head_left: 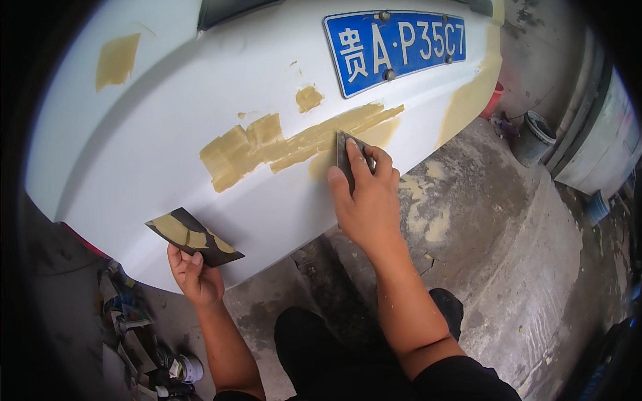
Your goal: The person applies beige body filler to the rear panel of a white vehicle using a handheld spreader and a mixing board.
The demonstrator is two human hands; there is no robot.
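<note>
Pinched in my left hand (195,275) is a dark flat mixing plate (215,247) smeared with tan body filler, tilted in front of the white car bumper (160,174). My right hand (366,194) grips a dark putty spreader (344,157), its edge against the bumper. The spreader meets the lower edge of a long streaky band of tan filler (294,147) below the number plate. Fingers and thumb cover much of the spreader. A small filler spot (309,99) sits above the band.
A blue number plate (401,47) is bolted above. More filler patches lie at the upper left (118,61) and right end (465,107). A grey bucket (533,138) and red bucket (493,99) stand at right. Cans and clutter (187,369) lie lower left on the stained concrete floor (495,260).
</note>
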